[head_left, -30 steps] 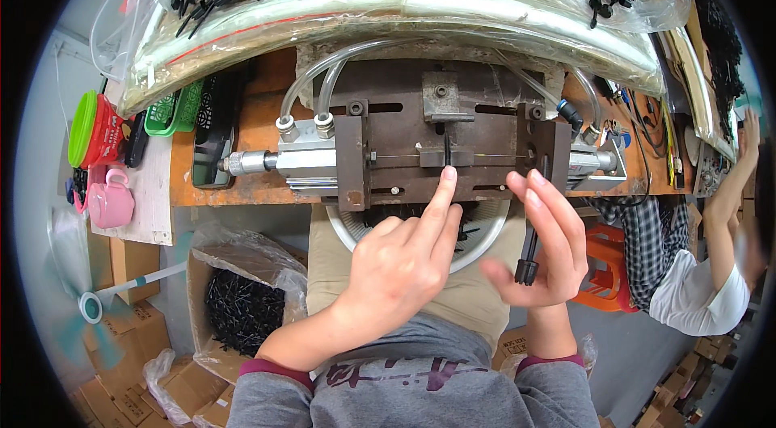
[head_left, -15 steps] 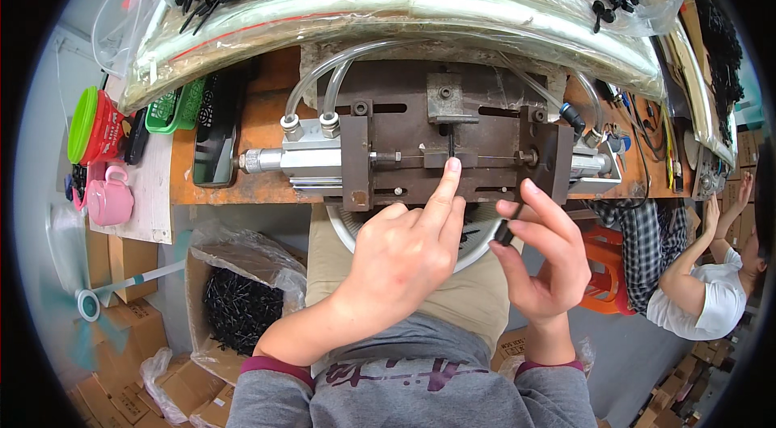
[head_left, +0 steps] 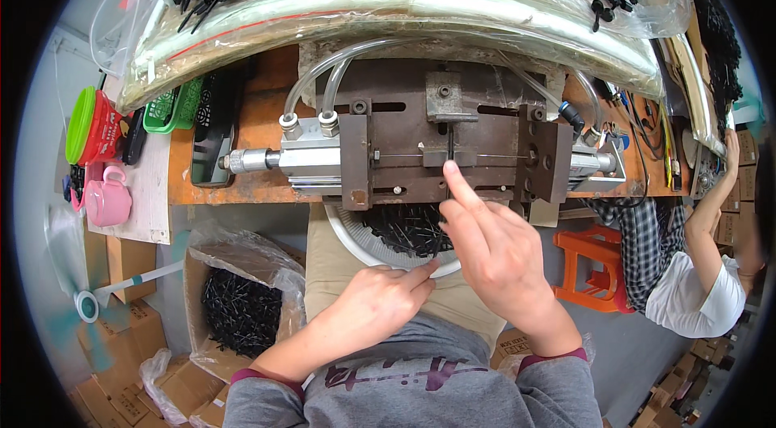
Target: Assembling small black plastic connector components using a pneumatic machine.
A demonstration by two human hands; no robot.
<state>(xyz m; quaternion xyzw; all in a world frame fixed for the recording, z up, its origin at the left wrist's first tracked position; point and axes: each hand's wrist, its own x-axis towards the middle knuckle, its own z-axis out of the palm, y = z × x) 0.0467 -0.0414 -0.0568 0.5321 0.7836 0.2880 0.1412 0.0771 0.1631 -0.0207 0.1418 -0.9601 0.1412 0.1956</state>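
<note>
Head view: hands at metal press jig point(head_left: 440, 149).
Right hand point(head_left: 501, 254) open, forefinger touching jig; left hand point(head_left: 380, 307) loosely curled, empty, at bowl point(head_left: 349, 236) rim.

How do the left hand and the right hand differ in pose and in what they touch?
The right hand reaches up, its forefinger stretched to the metal jig; the left hand lies lower, fingers bent, at the rim of the white bowl of black parts. The right hand stands higher in view than the left hand. Both are bare.
</note>
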